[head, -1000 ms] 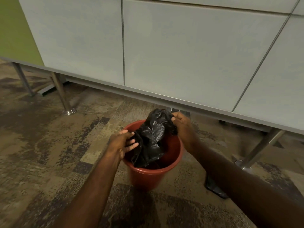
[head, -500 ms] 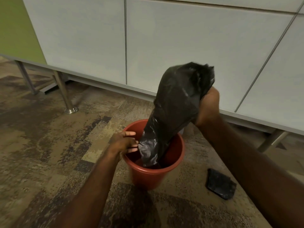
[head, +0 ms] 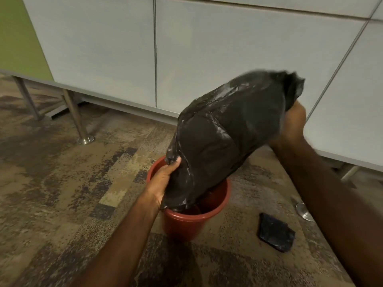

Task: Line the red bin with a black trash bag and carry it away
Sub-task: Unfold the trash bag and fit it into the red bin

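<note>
One black trash bag (head: 226,139) fills mid-frame, ballooned wider than half a second ago, its lower end inside one red bin (head: 186,219) on the carpet. Right hand (head: 294,121) grips its top; left hand (head: 163,179) fingers now pinch its side. One folded black bag (head: 275,232) lies lower right.

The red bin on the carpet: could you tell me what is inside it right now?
Only the lower end of the black trash bag hangs inside the red bin, held by both hands. Part of the inner wall shows; the bag hides the bottom.
</note>
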